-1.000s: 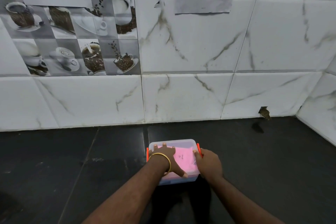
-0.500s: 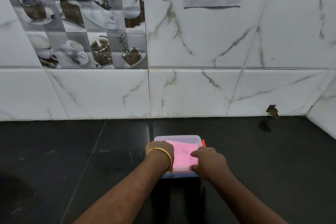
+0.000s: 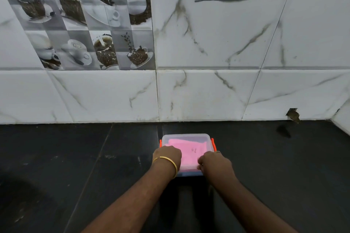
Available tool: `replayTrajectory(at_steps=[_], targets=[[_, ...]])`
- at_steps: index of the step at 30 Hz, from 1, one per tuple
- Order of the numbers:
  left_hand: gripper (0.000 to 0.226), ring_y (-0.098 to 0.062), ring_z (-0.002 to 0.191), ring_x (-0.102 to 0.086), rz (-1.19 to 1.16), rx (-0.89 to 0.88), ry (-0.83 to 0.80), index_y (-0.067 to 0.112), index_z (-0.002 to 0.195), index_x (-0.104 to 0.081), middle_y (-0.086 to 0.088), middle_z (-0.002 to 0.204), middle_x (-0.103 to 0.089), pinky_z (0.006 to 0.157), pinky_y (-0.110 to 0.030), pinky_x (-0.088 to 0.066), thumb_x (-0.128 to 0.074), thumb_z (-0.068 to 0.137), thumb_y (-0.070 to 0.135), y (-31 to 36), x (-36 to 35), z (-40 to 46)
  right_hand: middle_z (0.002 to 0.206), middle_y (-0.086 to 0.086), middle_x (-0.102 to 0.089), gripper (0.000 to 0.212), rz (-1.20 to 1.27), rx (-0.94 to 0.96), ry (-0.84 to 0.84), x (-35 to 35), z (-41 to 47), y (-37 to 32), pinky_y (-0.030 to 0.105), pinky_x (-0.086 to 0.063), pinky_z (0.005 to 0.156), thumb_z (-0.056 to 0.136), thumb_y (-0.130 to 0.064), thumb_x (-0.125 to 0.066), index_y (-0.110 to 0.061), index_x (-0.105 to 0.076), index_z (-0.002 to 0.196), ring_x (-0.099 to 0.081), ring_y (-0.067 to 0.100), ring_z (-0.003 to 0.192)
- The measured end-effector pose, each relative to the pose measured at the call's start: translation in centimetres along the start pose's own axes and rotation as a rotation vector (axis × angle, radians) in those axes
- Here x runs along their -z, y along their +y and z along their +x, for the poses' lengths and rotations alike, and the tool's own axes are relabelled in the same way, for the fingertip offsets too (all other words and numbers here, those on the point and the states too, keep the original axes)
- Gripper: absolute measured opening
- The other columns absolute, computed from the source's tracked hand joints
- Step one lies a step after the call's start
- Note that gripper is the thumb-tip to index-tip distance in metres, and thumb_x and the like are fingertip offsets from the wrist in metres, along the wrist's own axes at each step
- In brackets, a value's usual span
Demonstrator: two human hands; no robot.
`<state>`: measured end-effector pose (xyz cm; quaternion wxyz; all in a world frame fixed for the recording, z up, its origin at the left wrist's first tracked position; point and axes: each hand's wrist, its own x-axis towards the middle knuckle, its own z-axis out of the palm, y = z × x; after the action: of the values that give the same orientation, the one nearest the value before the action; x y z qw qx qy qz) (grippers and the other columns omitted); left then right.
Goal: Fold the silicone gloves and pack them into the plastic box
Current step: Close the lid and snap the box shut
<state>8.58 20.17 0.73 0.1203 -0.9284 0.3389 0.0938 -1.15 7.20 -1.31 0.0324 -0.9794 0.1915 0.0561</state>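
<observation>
Now, 2 hands on the lid: the left hand (image 3: pixel 167 155) sits with fingers curled down over the near-left corner of the box (image 3: pixel 187 154), the right hand (image 3: pixel 215 162) with knuckles bent at the near-right edge, though exactly what its fingertips pinch I cannot tell. Just beyond the fingers, pink gloves (image 3: pixel 189 149) show folded through the clear lid (image 3: pixel 186 137). An orange clip (image 3: pixel 213 144) stands right of the knuckles. Packing looks done; judging by this, only sealing remains, on the dark counter (image 3: pixel 75 166).
</observation>
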Motion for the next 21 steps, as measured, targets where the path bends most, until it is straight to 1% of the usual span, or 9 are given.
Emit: replayTrajectory(at_steps=[7,10,15,21], targets=[[0.032,-0.033,0.113,-0.061,-0.016,0.012,0.035,0.009,0.121,-0.062,-0.014,0.123,-0.065,0.091,-0.043,-0.051,-0.057,0.093,0.024,-1.2,0.7,5.3,0.116,0.002,-0.064,0.024,0.016,0.024,0.054,0.7,5.4,0.8,0.035,-0.051,0.082,0.098,-0.034,-0.052,-0.025,-0.069,0.113,-0.056,0.025,0.113],[0.033,-0.033,0.115,-0.060,-0.024,0.015,0.041,0.011,0.122,-0.062,-0.014,0.124,-0.064,0.093,-0.042,-0.050,-0.056,0.093,0.025,-1.7,0.9,7.4,0.115,0.003,-0.065,0.023,0.030,0.026,0.061,1.0,7.8,1.2,0.035,-0.051,0.082,0.099,-0.033,-0.051,-0.023,-0.069,0.111,-0.056,0.026,0.113],[0.030,-0.033,0.113,-0.062,-0.028,0.021,0.050,0.012,0.120,-0.064,-0.014,0.121,-0.066,0.092,-0.041,-0.051,-0.055,0.094,0.024,-2.1,1.0,10.4,0.115,0.003,-0.066,0.021,0.037,0.039,0.090,1.1,11.1,1.9,0.034,-0.051,0.082,0.099,-0.032,-0.051,-0.022,-0.068,0.107,-0.057,0.026,0.113],[0.033,-0.032,0.111,-0.062,-0.033,0.016,0.056,0.013,0.120,-0.065,-0.013,0.120,-0.066,0.093,-0.040,-0.050,-0.053,0.095,0.031,-2.6,1.3,12.6,0.113,0.003,-0.065,0.021,0.037,0.048,0.103,0.8,13.6,2.5,0.035,-0.049,0.080,0.100,-0.032,-0.049,-0.023,-0.067,0.107,-0.057,0.025,0.111]])
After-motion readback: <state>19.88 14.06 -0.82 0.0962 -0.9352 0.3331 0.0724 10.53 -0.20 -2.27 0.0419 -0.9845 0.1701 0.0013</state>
